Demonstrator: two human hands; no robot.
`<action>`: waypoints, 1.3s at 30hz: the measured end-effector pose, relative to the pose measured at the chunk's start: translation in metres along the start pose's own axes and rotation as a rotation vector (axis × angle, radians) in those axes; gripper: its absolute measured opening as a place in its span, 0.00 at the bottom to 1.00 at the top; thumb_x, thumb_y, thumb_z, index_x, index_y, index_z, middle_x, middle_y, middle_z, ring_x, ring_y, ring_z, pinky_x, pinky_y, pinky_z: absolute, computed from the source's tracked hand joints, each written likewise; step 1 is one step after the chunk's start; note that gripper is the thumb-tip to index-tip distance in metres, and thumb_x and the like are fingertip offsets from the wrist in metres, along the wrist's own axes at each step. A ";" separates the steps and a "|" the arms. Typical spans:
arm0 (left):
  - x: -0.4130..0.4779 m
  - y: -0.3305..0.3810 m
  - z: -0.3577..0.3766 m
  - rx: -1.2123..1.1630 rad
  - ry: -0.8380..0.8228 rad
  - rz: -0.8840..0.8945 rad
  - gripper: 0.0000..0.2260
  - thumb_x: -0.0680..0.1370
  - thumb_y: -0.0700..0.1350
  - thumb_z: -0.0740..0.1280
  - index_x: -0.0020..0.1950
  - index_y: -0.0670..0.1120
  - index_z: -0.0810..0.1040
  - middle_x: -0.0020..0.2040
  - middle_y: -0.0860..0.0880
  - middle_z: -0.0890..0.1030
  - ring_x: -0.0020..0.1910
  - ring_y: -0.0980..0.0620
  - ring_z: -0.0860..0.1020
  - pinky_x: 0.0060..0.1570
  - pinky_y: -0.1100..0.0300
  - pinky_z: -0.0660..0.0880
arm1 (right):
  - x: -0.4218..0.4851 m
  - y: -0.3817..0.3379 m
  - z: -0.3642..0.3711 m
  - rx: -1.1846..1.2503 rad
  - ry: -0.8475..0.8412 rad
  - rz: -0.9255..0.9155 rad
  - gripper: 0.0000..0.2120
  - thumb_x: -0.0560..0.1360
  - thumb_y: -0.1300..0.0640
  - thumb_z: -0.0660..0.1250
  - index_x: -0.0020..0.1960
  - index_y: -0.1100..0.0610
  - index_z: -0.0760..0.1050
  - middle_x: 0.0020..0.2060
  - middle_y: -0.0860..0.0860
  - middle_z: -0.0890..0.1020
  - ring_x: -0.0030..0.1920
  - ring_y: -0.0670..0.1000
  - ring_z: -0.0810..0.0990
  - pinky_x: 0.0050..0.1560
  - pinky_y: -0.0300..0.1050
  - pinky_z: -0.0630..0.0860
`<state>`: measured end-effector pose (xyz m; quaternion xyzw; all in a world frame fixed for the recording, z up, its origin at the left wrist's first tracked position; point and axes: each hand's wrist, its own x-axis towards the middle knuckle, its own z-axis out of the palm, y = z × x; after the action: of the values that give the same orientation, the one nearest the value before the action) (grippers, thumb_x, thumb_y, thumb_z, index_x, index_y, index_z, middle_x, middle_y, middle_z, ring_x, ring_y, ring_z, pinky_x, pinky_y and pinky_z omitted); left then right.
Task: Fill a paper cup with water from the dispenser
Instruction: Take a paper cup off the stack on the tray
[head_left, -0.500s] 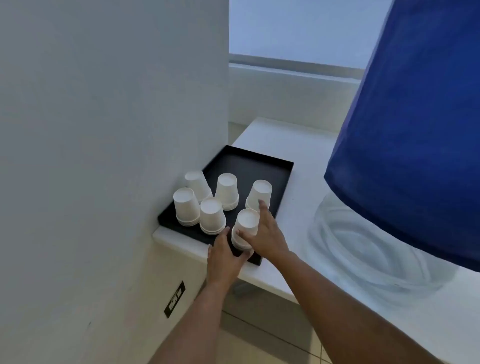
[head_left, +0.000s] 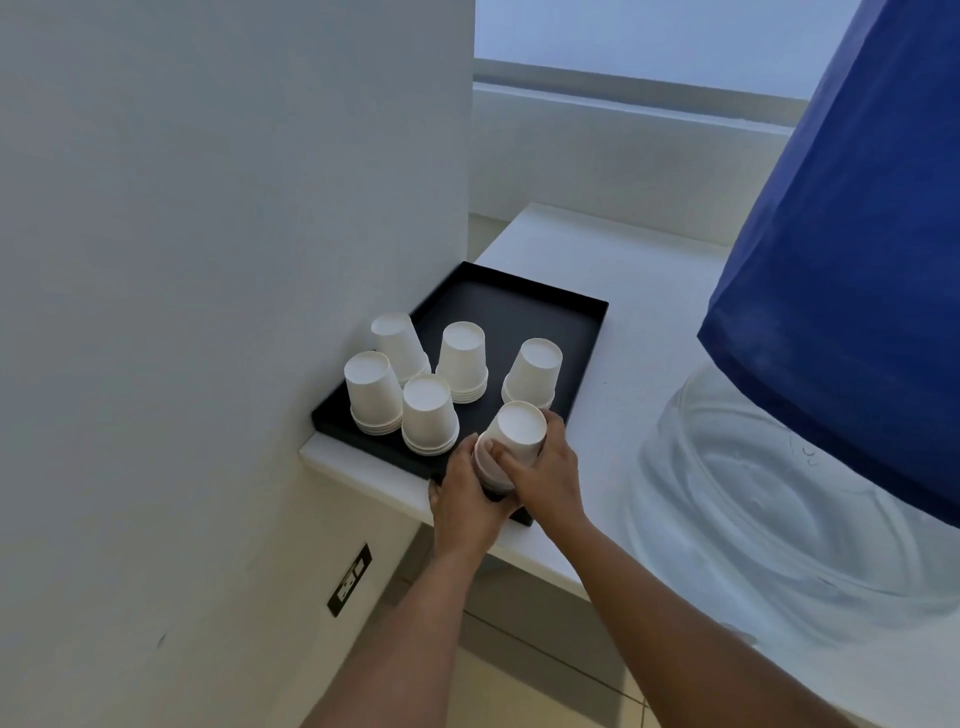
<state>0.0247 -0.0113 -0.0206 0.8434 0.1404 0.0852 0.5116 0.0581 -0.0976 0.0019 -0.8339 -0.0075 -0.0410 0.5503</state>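
- On the white desk (head_left: 613, 291): a black tray (head_left: 524, 306), close to the wall (head_left: 208, 260).
- On the tray: six small stacks of white paper cups, all upside down.
- Nearest stack (head_left: 511, 441), at the front right corner of the tray, tipped over toward the person.
- Around that stack: both hands.
- Left hand (head_left: 467, 499) low on the stack, by the rims, fingers (head_left: 470, 447) curled around the left side and closed on it.
- Right hand (head_left: 550, 467) higher up, fingers (head_left: 511, 457) wrapped over the top cup from the right, closed on it.
- Behind, upright and untouched: five more stacks, one (head_left: 535, 371) just past the right hand, one (head_left: 462, 361) in the middle, three (head_left: 395, 384) nearer the wall.
- At the right: a big clear water bottle (head_left: 779, 493) under a dark blue cloth (head_left: 857, 234), well apart from the tray.
- Low on the wall, under the desk edge: a black socket (head_left: 349, 579).
- Under the arms: a tiled floor (head_left: 519, 686).
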 end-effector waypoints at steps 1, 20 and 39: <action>0.000 0.000 0.000 -0.019 0.002 -0.001 0.36 0.64 0.47 0.76 0.67 0.50 0.63 0.67 0.51 0.72 0.67 0.49 0.69 0.71 0.39 0.57 | 0.000 0.000 -0.001 0.025 0.017 0.013 0.29 0.66 0.50 0.73 0.62 0.54 0.65 0.54 0.49 0.76 0.57 0.52 0.75 0.56 0.49 0.73; 0.008 0.004 0.007 -0.050 0.062 -0.080 0.26 0.66 0.43 0.70 0.62 0.53 0.68 0.59 0.53 0.78 0.60 0.50 0.74 0.70 0.42 0.54 | 0.003 0.019 -0.003 0.064 -0.132 0.076 0.40 0.60 0.58 0.77 0.65 0.51 0.58 0.53 0.46 0.72 0.52 0.48 0.72 0.43 0.35 0.70; 0.008 0.006 0.004 -0.007 0.033 -0.086 0.24 0.65 0.41 0.66 0.59 0.56 0.70 0.52 0.55 0.82 0.56 0.52 0.76 0.70 0.40 0.51 | 0.002 0.012 0.010 0.001 -0.001 0.137 0.37 0.57 0.54 0.78 0.60 0.54 0.62 0.49 0.47 0.73 0.48 0.49 0.72 0.45 0.45 0.70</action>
<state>0.0342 -0.0147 -0.0175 0.8333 0.1846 0.0774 0.5153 0.0615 -0.0930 -0.0127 -0.8323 0.0492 -0.0027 0.5522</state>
